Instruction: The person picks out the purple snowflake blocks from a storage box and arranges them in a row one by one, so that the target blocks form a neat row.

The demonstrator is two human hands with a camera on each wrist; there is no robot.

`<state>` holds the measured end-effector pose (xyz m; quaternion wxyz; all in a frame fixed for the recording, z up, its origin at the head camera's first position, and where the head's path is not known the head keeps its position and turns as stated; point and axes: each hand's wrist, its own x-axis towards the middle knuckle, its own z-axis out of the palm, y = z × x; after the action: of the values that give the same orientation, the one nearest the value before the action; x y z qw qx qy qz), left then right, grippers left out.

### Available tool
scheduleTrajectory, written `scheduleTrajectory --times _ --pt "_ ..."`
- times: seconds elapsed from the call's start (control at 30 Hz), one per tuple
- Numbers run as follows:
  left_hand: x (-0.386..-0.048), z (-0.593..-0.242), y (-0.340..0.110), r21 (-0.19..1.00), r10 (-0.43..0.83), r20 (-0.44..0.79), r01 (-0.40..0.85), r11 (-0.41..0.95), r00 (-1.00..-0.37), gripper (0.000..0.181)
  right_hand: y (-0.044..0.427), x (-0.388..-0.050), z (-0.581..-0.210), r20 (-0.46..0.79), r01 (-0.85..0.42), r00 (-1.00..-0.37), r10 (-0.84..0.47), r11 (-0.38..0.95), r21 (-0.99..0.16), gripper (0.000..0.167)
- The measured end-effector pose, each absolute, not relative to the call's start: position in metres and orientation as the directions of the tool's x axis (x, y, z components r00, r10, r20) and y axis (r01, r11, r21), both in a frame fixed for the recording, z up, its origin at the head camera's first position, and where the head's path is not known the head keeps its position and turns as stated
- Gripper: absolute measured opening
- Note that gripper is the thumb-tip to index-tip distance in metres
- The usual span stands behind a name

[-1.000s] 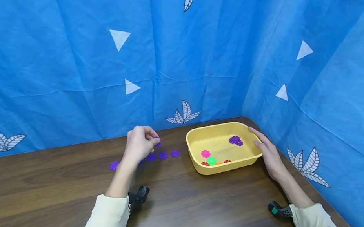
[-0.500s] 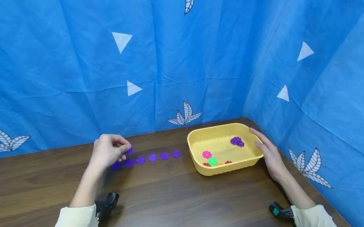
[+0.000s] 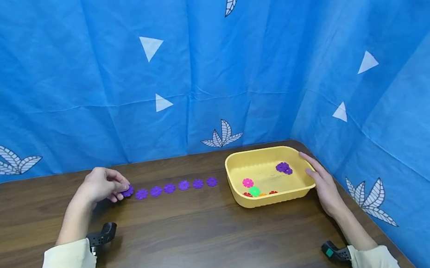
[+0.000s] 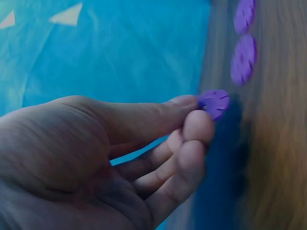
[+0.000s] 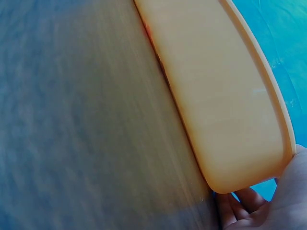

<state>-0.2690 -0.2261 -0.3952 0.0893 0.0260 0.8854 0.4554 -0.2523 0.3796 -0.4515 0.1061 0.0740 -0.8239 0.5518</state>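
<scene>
Purple disc [image 4: 218, 101], flat, round and notched at its edge, is pinched between the left hand's [image 3: 101, 187] thumb and fingertip; the other fingers curl close together. It is at the left end of a row of six similar discs [image 3: 169, 188] on the wood-grain table [image 3: 217, 255]. The right hand [image 3: 327, 189] grips one end of a smooth, round-cornered yellow basket [image 3: 275, 197], fingers bent against its outside. Creased blue cloth [image 3: 125, 73] hangs behind.

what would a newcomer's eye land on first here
Probably the bright blue printed cloth filling the background. Against the brown wood-grained table, the yellow rectangular plastic basin stands out at the right, held by the right hand. Left of it, six flat purple notched discs form a row, the left hand pinching a seventh at its left end.
</scene>
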Motion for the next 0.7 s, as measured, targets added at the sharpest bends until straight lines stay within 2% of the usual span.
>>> scheduleTrajectory --times 0.17,0.7 --pt "-0.268 -0.404 -0.238 0.811 0.163 -0.167 -0.041 0.584 -0.972 0.012 0.38 -0.253 -0.452 0.245 -0.226 -0.97 -0.004 0.396 -0.89 0.05" --pt "-0.272 -0.41 -0.236 0.781 0.099 -0.142 -0.05 0.622 -0.985 0.019 0.378 -0.251 -0.448 0.248 -0.236 -0.969 -0.015 0.373 -0.897 0.05"
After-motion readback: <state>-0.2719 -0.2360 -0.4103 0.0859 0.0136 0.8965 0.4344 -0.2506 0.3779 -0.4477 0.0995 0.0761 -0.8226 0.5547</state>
